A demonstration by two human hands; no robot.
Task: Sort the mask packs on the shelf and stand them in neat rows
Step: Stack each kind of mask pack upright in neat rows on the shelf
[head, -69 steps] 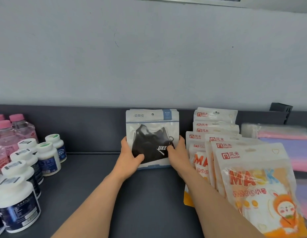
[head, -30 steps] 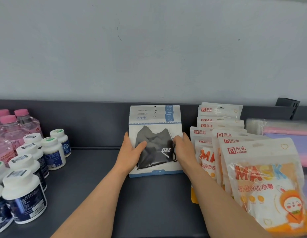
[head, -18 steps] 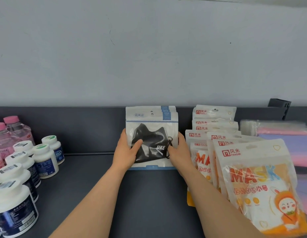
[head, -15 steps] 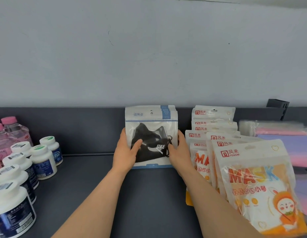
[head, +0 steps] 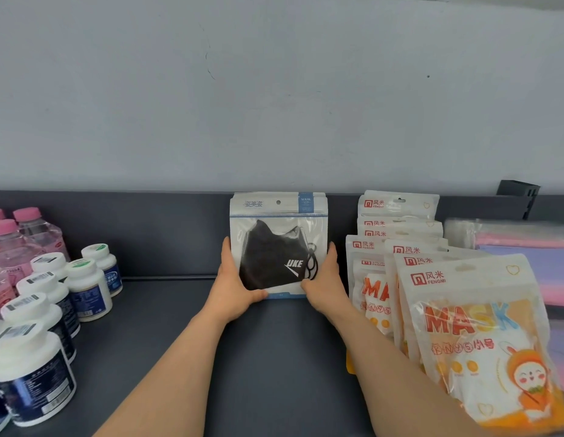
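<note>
Nearest on the left of the dark grey shelf (head: 274, 367) stand white pill bottles (head: 31, 373) with dark blue labels and barcode stickers on their lids, all capped, so what is inside cannot be seen. Nearest on the right is a row of orange children's mask packs (head: 476, 335), standing one behind another and leaning back. Each is a sealed pouch with a white mask visible through the printed front and a rabbit figure at the corner.

Further in, at the middle of the shelf, the left hand (head: 233, 288) and the right hand (head: 325, 285) clamp the black mask packs (head: 279, 244) by the lower side edges. Both thumbs press on the front face and the fingers wrap round the sides. The front pouch has a clear window showing one folded black mask with a white "UKE" mark and its ear loops. The stack stands upright on its bottom edge, long axis vertical, hang-hole header on top, printed face toward the camera. Whether it touches the back rail (head: 164, 231) cannot be told.

Behind the pill bottles are pink-capped water bottles (head: 9, 244) holding clear liquid. At far right lie pink and purple packs (head: 526, 244).
</note>
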